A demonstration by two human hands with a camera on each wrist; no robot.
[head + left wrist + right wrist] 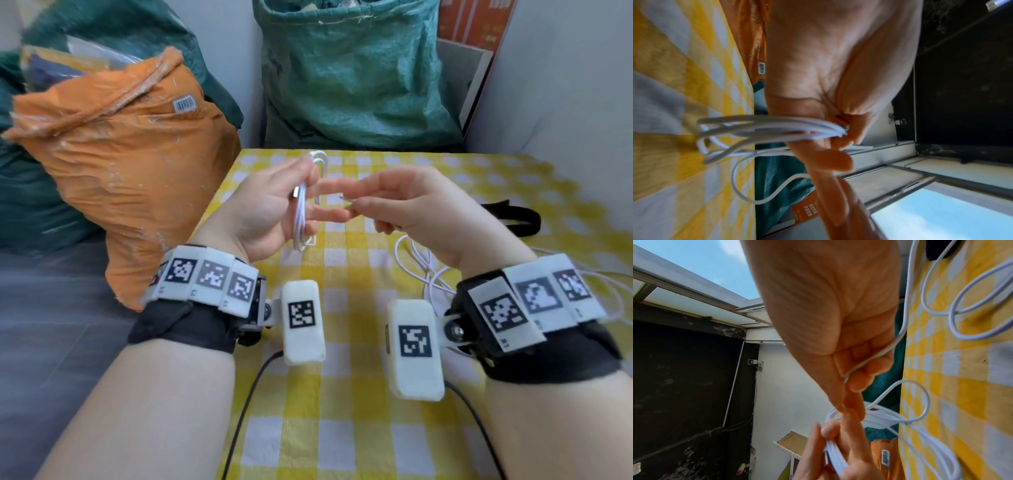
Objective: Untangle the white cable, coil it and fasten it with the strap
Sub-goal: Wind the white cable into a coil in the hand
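White cable (301, 219) loops are bunched in the left hand (270, 209), whose thumb pins several parallel strands against the fingers just above the bench (359, 428); a metal connector end sits under the thumb in the left wrist view. The bundle hangs from that hand, with loops sticking out above and below it. The right hand (411, 209) pinches a single strand of the same cable between thumb and forefinger, its tips almost touching the left hand's outstretched fingers. From that pinch the strand runs back under the right palm to loose curls lying on the yellow-and-white checked cloth (342, 274) near the right wrist. Both hands are raised off the cloth. A black strap (513, 219) lies flat on the bench to the right of the right hand, apart from the cable. Behind the bench stand an orange sack (130, 154) and a green woven sack (352, 75).
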